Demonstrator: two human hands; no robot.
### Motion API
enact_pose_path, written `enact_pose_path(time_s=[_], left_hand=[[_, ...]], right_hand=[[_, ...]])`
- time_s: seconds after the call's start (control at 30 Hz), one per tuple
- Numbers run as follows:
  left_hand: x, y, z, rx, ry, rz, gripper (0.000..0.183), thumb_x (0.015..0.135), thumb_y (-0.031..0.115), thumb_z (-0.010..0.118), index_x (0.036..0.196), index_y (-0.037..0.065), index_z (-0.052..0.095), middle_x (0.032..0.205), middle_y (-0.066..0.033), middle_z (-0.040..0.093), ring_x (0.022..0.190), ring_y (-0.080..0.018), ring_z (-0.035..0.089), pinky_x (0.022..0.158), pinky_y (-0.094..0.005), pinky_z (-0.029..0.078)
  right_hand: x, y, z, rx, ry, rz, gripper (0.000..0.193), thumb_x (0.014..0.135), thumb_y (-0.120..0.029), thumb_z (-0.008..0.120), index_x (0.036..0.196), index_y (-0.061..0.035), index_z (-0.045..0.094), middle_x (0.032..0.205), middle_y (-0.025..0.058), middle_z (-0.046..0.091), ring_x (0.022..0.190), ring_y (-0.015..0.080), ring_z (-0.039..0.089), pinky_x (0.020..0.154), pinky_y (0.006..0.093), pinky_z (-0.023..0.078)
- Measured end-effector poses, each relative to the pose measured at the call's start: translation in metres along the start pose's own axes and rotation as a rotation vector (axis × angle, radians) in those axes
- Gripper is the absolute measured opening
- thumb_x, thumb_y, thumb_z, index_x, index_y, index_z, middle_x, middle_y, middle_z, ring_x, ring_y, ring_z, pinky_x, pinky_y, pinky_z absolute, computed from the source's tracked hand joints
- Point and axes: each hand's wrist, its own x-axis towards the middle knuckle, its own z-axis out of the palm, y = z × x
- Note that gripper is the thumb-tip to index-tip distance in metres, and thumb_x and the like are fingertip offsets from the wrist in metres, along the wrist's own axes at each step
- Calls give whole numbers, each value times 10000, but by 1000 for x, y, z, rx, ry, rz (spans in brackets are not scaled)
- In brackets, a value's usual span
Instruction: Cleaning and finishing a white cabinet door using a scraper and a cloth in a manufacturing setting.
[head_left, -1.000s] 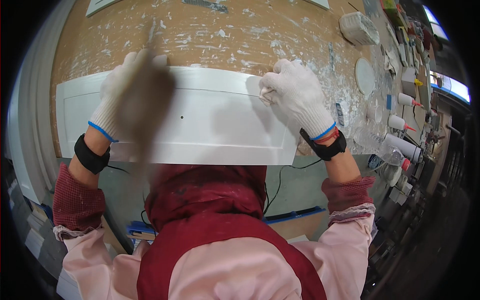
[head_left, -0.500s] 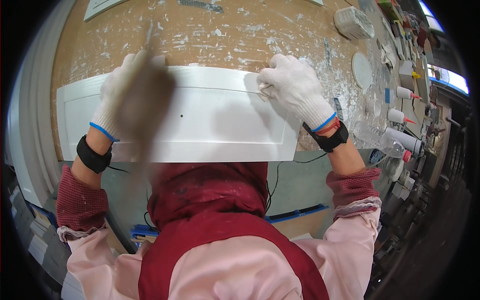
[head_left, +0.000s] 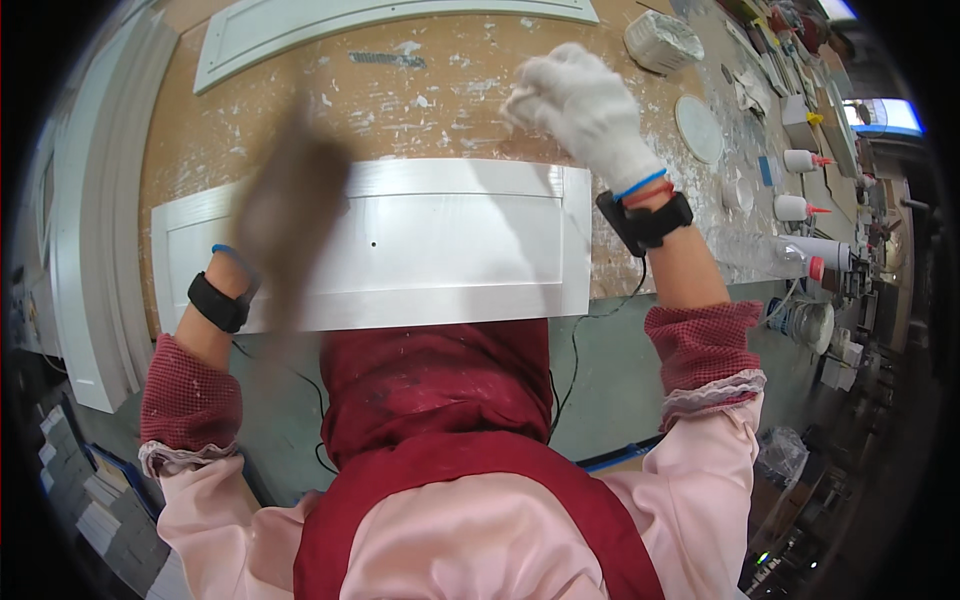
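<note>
A white framed panel (head_left: 440, 245), like a cabinet door, lies flat at the table's near edge and has a small dark hole near its middle. My right hand (head_left: 580, 100), in a white knit glove with a blue cuff, hovers beyond the panel's far right corner. Its fingers are curled; whatever they hold, if anything, does not show. Over the panel's left part is my left hand (head_left: 234, 262), of which only the cuff and wrist show clearly. A brown blur close to the lens hides its fingers.
Another white panel (head_left: 380, 22) lies at the table's far side. Stacked white boards (head_left: 95, 240) stand at left. To the right are a white tub (head_left: 662, 42), a round lid (head_left: 699, 129), glue bottles (head_left: 795, 208) with red tips and a clear plastic bottle (head_left: 765, 256).
My right hand has left the panel's far edge and moved farther away over the table. My left hand has gone behind the brown blur. The whole view has shifted a little.
</note>
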Motion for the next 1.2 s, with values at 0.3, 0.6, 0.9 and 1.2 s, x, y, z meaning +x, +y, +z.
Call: enact_pose_path(time_s=[0.3,0.6,0.9,1.2], left_hand=[[-115,-43,-28,-164,273,-233,468,898,393,629,1156,2,627,963,-136,654,877,-244,636,802,-347,498],[-226,-76,107,-1244,333,-1081,423,945,481,626,746,149,456,594,58,368,480,-69,349,458,-234,313],[-181,-10,44,-1642,569,-1073,309,931,317,685,799,107,500,673,2,460,536,-118,474,486,-301,473],[-195,-7,48,-1631,597,-1172,377,878,291,722,1008,-23,558,800,-87,583,628,-198,613,559,-350,579]], right_hand=[[-75,15,-28,393,179,190,472,875,-293,654,1287,-74,579,1142,136,621,1028,287,636,894,375,511],[-230,-84,44,1212,-757,354,387,908,-265,632,1206,-17,652,1096,136,681,969,221,646,893,317,500],[-224,-99,121,2125,-403,738,391,1009,-349,511,1106,16,615,1000,87,647,785,164,622,642,288,535],[-234,-117,124,2017,-96,950,363,1027,-318,481,1089,16,608,910,133,689,747,199,646,560,308,516]])
